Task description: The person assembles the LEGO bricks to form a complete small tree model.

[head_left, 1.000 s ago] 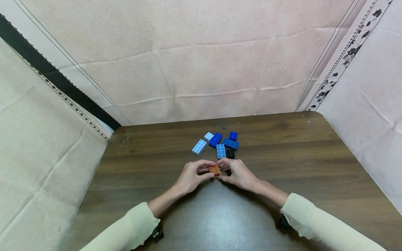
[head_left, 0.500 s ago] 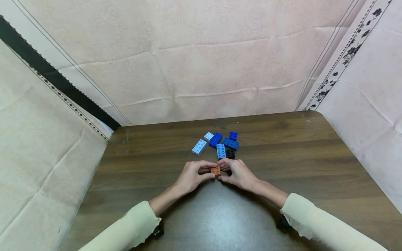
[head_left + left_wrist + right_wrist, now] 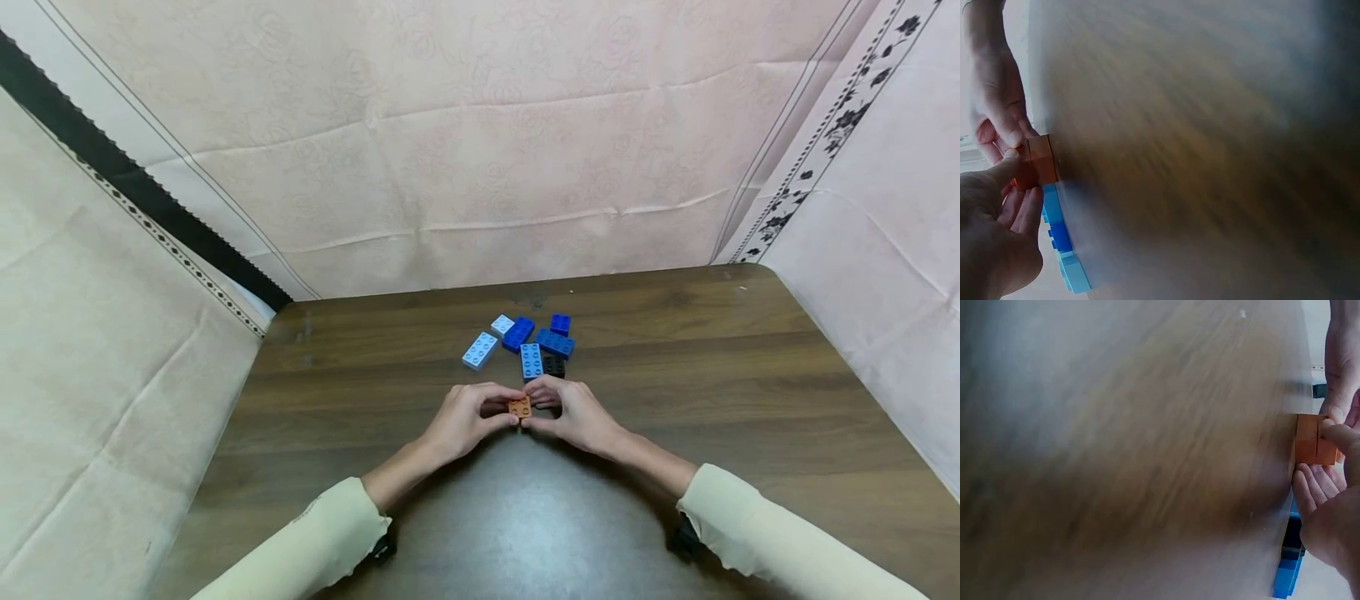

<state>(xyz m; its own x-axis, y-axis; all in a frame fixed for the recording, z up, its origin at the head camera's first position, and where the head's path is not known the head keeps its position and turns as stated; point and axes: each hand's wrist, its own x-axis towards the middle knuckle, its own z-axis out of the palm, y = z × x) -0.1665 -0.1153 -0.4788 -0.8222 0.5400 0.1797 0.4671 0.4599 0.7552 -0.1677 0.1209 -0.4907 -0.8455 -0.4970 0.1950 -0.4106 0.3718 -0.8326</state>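
Observation:
Between the two hands, low over the tabletop, are orange toy building bricks (image 3: 520,407), stacked with a studded top. A thin seam between the layers shows in the right wrist view. The left hand (image 3: 474,418) pinches the stack from the left, thumb on the near side and fingers on the far side. From the right, the right hand (image 3: 576,417) pinches it in the same way. Both thumbs meet at the near face of the upper orange brick (image 3: 1327,450). The lower orange brick (image 3: 1043,164) stands at the table surface. Fingers hide parts of the far side.
Just beyond the hands lie a medium-blue brick (image 3: 531,361) and a black brick (image 3: 553,367). Dark-blue bricks (image 3: 555,342) and light-blue bricks (image 3: 479,351) lie farther back. The brown wooden table (image 3: 360,358) meets a pale cloth (image 3: 480,167) at its far edge.
The orange stack and both hands have shifted slightly to the right, and the view has moved a little too. Both hands keep their hold; the loose bricks lie as before.

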